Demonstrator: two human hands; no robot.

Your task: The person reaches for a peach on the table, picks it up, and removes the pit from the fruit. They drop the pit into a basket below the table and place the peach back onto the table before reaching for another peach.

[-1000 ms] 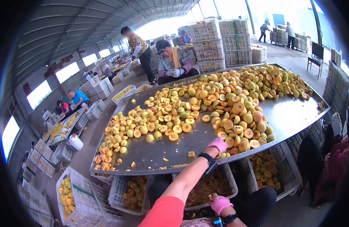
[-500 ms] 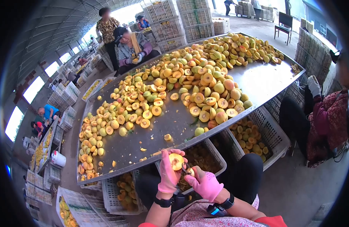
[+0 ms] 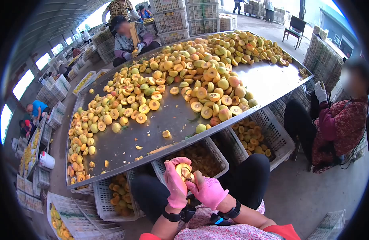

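A yellow peach half (image 3: 183, 169) rests in my left hand (image 3: 175, 185), whose pink-gloved fingers wrap around it with the cut face turned up. My right hand (image 3: 208, 192), gloved in pink too, is closed on a small pitting tool with a dark looped blade (image 3: 188, 174). That loop lies against the middle of the cut face; its handle is hidden in my fingers. Both hands are close together above my lap, in front of the metal table (image 3: 160, 138). Whole and halved peaches (image 3: 208, 80) are heaped across the tabletop.
Below the table edge stand a crate of peach scraps (image 3: 222, 160), a crate of peach halves (image 3: 286, 148) and another crate (image 3: 102, 200) at left. One person (image 3: 336, 124) sits at right, another (image 3: 128, 42) across the table. Stacked crates (image 3: 167, 20) rise behind.
The pitting tool has moved from beside the peach half onto its cut face, and my right hand has come closer to my left. The whole view has shifted slightly.
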